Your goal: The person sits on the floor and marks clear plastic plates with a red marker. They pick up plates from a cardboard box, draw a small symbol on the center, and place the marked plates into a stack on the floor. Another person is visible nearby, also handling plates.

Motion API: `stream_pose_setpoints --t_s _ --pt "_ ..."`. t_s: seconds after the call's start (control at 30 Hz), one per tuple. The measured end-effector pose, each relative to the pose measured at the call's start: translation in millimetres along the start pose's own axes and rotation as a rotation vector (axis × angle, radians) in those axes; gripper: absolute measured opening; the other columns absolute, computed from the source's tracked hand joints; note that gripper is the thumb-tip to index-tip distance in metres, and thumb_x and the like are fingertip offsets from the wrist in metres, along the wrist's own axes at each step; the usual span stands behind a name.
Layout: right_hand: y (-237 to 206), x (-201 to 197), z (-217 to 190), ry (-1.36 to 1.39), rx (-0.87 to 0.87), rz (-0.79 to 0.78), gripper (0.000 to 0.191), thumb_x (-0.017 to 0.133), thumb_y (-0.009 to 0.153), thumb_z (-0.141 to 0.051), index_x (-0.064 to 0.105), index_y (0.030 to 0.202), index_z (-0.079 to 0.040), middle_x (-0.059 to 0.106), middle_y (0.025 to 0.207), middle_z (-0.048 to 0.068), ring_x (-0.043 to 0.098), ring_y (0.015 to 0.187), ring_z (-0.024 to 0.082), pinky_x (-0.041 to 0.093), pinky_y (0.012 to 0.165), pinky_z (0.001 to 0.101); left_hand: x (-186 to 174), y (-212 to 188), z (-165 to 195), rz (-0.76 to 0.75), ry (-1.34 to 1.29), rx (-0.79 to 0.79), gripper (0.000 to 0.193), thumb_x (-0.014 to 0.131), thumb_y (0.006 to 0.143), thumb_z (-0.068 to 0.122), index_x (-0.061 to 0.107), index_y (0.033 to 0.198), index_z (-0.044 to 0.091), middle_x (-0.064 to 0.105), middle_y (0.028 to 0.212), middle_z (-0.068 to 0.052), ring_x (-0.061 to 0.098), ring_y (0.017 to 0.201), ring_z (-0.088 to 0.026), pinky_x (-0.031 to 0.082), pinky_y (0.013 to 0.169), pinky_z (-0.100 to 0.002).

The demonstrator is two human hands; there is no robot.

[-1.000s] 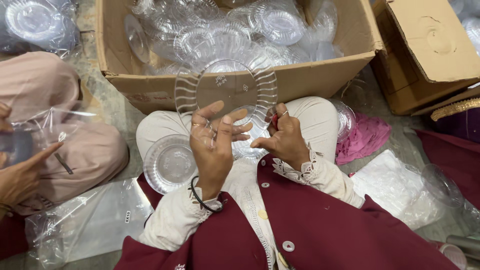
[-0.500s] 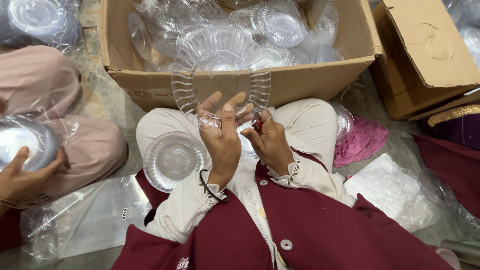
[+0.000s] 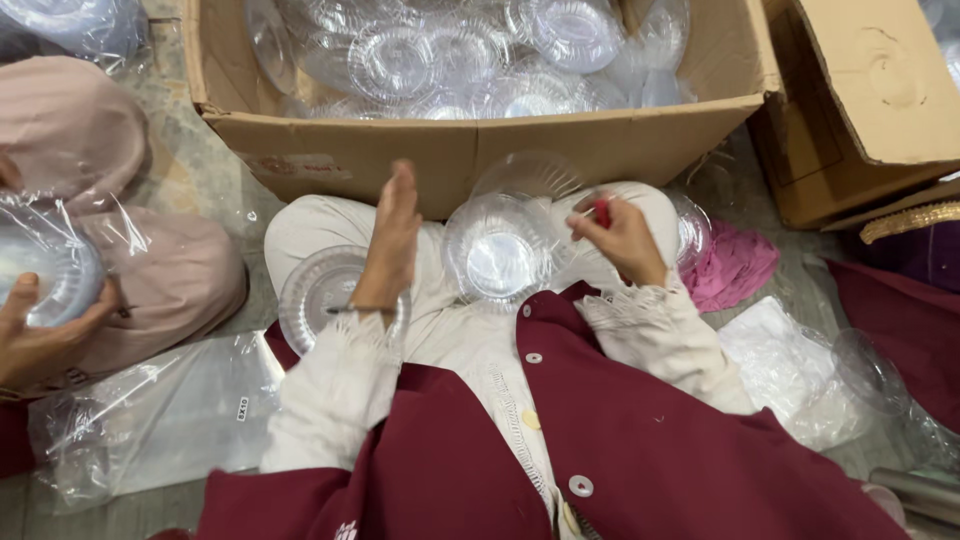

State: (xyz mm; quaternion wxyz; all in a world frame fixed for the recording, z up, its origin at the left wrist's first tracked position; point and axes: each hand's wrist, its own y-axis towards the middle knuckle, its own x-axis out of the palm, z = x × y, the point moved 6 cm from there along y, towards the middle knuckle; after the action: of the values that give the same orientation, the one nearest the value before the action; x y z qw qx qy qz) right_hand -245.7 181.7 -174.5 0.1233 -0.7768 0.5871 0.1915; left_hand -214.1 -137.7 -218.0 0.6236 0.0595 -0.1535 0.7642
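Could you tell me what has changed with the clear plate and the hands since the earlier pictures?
The large ribbed clear plate held up before the cardboard box is gone from both hands. The left hand now stands open, holding nothing. The right hand pinches a small red thing beside the stack of clear bowls on the lap. The plate by the left knee stayed put, and the box stayed full.

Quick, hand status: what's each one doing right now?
Left hand: open, fingers straight, holding nothing, raised above the clear plastic plate on the lap.
Right hand: closed on a small red object, beside the clear plastic bowls.
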Motion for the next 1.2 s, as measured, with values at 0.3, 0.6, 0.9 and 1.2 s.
stream_pose_setpoints --t_s 0.3,0.6,0.9,1.2 --pt "-13.3 -8.1 34.1 -0.3 0.099 0.185 0.061 0.084 0.084 -0.035 0.063 0.126 0.005 0.075 0.087 0.01 0.068 0.075 0.015 0.053 0.071 0.0304 68.2 43.1 -58.0 -0.684 1.178 -0.382 0.104 0.079 0.074 0.065 0.047 0.14 -0.008 0.057 0.134 -0.031 0.06 0.124 -0.038 0.054 0.1 -0.044" --pt "-38.7 -61.8 46.9 0.166 0.286 0.288 0.035 0.076 0.095 -0.021 0.065 0.124 -0.004 0.064 0.084 0.001 0.044 0.056 0.003 0.033 0.047 0.0221 82.2 24.9 -82.1 -0.705 0.967 -0.165 0.079 0.09 0.067 0.04 0.063 0.128 -0.002 0.074 0.118 -0.021 0.073 0.109 -0.028 0.057 0.093 -0.037" --pt "51.9 -43.3 -36.0 0.275 -0.011 0.214 0.028 0.071 0.106 -0.016 0.058 0.127 -0.002 0.066 0.088 0.001 0.047 0.056 0.002 0.034 0.047 0.0214 -59.9 1.9 113.4 0.076 0.373 0.363 0.067 0.092 0.076 0.034 0.068 0.128 -0.001 0.075 0.119 -0.015 0.07 0.105 -0.021 0.059 0.091 -0.034" --pt "114.7 11.1 -81.6 0.064 -0.106 0.214 0.033 0.072 0.109 -0.017 0.058 0.133 0.0 0.066 0.092 0.001 0.051 0.062 0.004 0.038 0.051 0.022 -332.2 29.2 206.8 1.389 0.589 0.667 0.096 0.099 0.076 0.022 0.037 0.138 -0.017 0.048 0.139 -0.034 0.05 0.128 -0.044 0.037 0.11 -0.045"
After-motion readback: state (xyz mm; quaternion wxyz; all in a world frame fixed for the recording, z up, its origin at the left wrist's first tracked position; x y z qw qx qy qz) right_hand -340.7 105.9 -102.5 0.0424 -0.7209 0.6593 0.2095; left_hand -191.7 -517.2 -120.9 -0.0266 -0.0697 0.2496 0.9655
